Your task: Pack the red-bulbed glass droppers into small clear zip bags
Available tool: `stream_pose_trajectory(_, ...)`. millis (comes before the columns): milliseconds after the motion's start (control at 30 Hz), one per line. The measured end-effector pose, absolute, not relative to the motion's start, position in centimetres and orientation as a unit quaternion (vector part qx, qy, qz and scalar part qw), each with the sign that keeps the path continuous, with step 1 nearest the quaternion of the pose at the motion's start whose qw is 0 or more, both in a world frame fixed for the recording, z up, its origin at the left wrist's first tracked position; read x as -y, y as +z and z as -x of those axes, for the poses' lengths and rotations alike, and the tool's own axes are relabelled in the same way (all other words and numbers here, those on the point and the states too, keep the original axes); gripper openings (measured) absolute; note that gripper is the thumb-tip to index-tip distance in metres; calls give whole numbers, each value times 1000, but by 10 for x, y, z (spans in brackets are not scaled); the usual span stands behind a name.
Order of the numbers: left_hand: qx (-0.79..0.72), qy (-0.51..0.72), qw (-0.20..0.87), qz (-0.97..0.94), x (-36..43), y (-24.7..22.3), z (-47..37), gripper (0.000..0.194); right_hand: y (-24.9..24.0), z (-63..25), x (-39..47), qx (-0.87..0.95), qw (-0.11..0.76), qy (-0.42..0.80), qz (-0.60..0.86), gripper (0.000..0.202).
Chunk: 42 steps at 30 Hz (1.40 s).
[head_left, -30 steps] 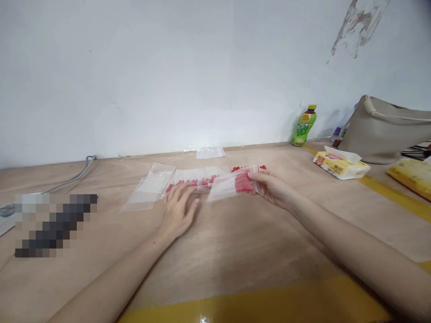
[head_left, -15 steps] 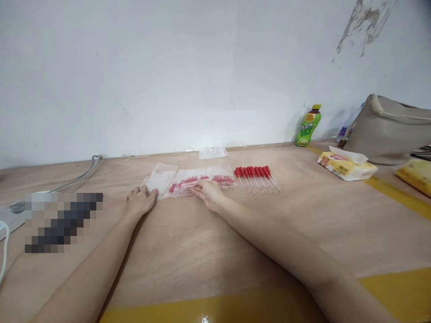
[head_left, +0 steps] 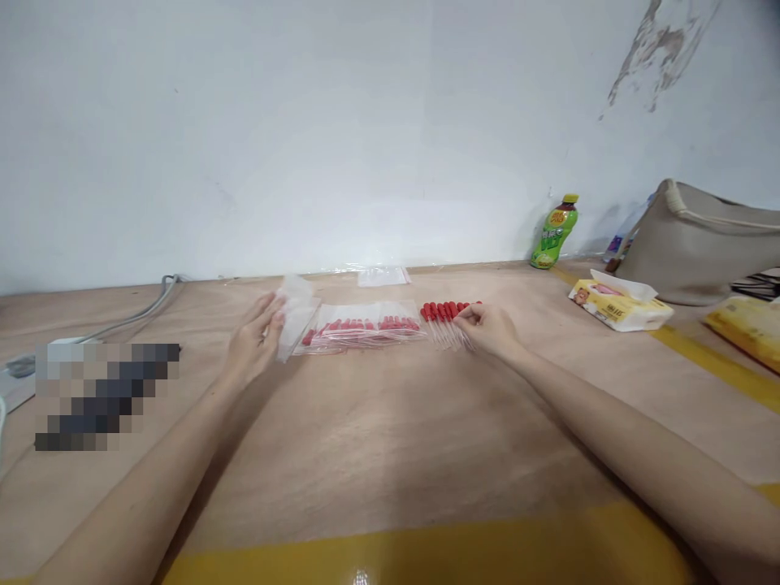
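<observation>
My left hand is closed on the edge of a clear plastic bag, which it holds up off the table. My right hand bends over the right end of a row of red-bulbed droppers, its thumb and fingers pinched on one of them. The droppers lie side by side, bulbs toward the wall and thin clear tubes toward me. Between my hands lie overlapping zip bags with red-bulbed droppers inside. My right fingers hide part of the row.
Against the wall lies a flat clear bag. To the right stand a green drink bottle, a tissue pack and a beige bag. A grey cable and a blurred dark object are at left.
My left hand has lifted the clear bag from the table. My right hand has left the filled bags and moved right to the row of droppers.
</observation>
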State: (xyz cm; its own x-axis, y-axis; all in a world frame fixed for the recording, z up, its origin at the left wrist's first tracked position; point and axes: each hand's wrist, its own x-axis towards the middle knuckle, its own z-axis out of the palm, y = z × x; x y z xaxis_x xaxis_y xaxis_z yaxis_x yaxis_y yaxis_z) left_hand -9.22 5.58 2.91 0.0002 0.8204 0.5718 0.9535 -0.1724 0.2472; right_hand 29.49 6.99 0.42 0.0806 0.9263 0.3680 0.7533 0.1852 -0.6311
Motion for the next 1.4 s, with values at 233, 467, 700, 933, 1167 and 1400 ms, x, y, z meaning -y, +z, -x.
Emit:
stream_pose_trajectory(233, 313, -172, -32, 934, 1, 20, -1, 40, 0, -293, -103, 569, 332, 46, 751, 29)
stream_pose_trajectory(467, 315, -97, -127, 936, 16, 0, -15, 45, 4, -281, -116, 523, 286, 89, 798, 28)
stream_pose_trajectory(700, 323, -99, -141, 931, 16, 1, -15, 44, 25, -284, -86, 558, 494, 221, 629, 30)
stream_pose_trajectory(933, 315, -107, -139, 933, 14, 0, -14, 46, -13, -275, -29, 464, 648, 397, 455, 50)
stream_pose_trajectory(1167, 316, -113, -138, 932, 13, -3, -14, 49, -29, -264, -15, 434, 630, 471, 440, 46)
stream_pose_trajectory(1400, 347, -148, -148, 914, 16, 0, -16, 59, -25, -274, -7, 479, 506, 607, 382, 32)
